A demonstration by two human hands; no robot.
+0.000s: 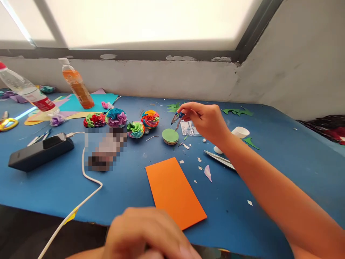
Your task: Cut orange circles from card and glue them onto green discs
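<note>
1. Looming at the bottom edge, nearest the camera, a left hand is showing curled fingers; blur and the frame's border are obscuring it, so whether it is gripping anything is impossible to say.

2. Farther out, a right hand is pinching a drawing compass near its blue top, the two legs spreading and pointing down toward the table.

3. Green discs, stacked, are lying below the compass and to the left of the right hand, which is by far the nearer of the two. Whether either leg is touching the top disc is not clear.

4. An orange sheet is lying between the left hand and the discs, its long axis running away from the person and slanting leftward at the far end. The left hand, nearer here, is hiding part of its near left side; contact is hard to judge.

5. Behind the right forearm, a silver bladed tool is disappearing from view, while a pixelated patch is masking something beside the paper pompoms.
</note>
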